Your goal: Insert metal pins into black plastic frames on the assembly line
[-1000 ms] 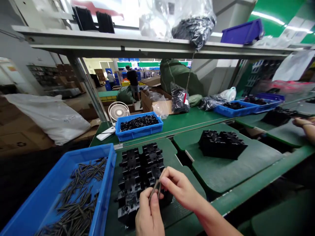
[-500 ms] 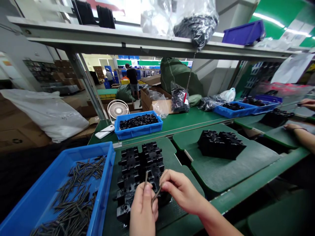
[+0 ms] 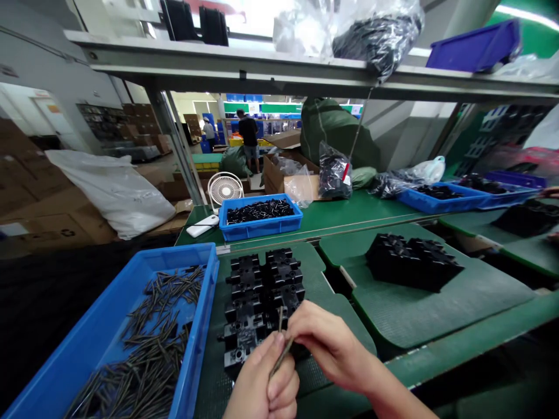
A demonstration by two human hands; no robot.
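Observation:
My left hand [image 3: 266, 378] is closed around thin, dark metal rods [image 3: 280, 359]; one stands up past the thumb and another slants across the fingers. Close against it, my right hand [image 3: 327, 340] is closed in a pinch at the upper end of the slanted rod, its fingertips partly hidden. Both hands are over the near end of two rows of black plastic blocks [image 3: 245, 294] on a green mat [image 3: 312, 265]. To the left, a large blue bin [image 3: 210, 291] holds many loose rods [image 3: 146, 364] like these.
A smaller blue tray [image 3: 262, 231] of short black pieces stands behind the blocks, beside a white fan [image 3: 226, 189]. More black blocks [image 3: 410, 262] sit on the mat to the right. A metal shelf [image 3: 297, 70] spans overhead. Another person's hand [image 3: 552, 192] shows at the right edge.
The view has swung left, shifting everything rightward in the picture. My hands have come closer together, with the right fingers now against the left thumb's tip.

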